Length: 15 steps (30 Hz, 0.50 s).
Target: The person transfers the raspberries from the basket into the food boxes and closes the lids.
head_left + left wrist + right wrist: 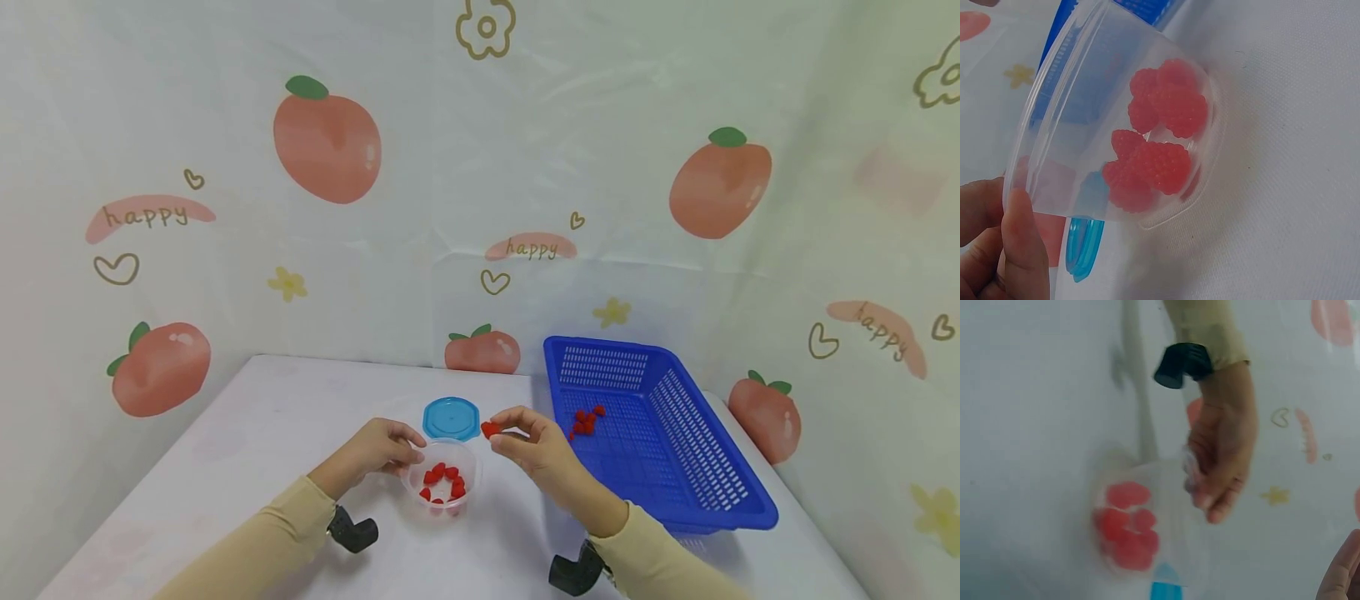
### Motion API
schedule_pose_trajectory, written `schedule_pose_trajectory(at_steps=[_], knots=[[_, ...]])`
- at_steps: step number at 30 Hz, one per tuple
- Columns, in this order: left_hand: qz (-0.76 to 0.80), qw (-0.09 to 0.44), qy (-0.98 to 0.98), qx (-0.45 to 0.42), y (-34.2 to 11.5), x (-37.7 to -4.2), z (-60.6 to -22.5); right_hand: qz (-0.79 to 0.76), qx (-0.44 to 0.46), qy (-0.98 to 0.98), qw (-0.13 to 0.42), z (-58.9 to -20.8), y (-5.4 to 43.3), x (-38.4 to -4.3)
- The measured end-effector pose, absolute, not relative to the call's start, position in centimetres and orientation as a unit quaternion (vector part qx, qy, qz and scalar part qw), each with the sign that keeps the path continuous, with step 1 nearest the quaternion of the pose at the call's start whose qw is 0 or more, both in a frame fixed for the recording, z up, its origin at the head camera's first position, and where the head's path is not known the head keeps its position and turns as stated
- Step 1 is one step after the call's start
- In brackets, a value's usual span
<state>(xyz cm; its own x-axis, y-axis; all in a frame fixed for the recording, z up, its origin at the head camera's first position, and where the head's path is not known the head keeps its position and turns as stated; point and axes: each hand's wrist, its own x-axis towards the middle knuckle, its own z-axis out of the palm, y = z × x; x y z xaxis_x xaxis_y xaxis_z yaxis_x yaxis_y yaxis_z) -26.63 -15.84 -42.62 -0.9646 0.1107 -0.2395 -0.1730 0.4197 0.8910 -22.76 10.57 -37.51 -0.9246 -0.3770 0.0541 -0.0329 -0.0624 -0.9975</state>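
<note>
My left hand [381, 447] grips the rim of a clear round plastic tub [442, 450], thumb and fingers pinching its edge in the left wrist view. Several red raspberries [1169, 165] lie on the tub's bottom, showing through its cloudy wall. To the right of the tub and slightly above its rim, my right hand [542, 454] pinches one raspberry [490, 429] between thumb and fingertips. In the right wrist view only part of that hand shows at the lower right corner, and its raspberry is out of frame.
A blue slotted basket [678, 450] stands at the right of the white table, with several more raspberries [585, 423] inside near its left wall. Behind the tub lies a blue lid [452, 417]. A printed cloth [405, 275] hangs along the table's back.
</note>
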Motion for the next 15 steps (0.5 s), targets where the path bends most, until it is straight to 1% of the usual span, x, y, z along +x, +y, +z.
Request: schedule_pose_trajectory(at_steps=[3, 6, 15], knots=[[0.537, 0.131, 0.833, -0.018, -15.8, -26.6, -42.5, -0.705, -0.167, 0.675, 0.138, -38.8, 10.0, -22.6], [0.539, 0.132, 0.832, -0.016, -15.9, -26.6, -42.5, -0.697, -0.160, 0.683, 0.149, -40.1, 9.4, -22.6], [0.541, 0.132, 0.831, -0.016, -15.8, -26.6, -42.5, -0.671, -0.128, 0.716, 0.144, -43.2, 8.6, -23.0]])
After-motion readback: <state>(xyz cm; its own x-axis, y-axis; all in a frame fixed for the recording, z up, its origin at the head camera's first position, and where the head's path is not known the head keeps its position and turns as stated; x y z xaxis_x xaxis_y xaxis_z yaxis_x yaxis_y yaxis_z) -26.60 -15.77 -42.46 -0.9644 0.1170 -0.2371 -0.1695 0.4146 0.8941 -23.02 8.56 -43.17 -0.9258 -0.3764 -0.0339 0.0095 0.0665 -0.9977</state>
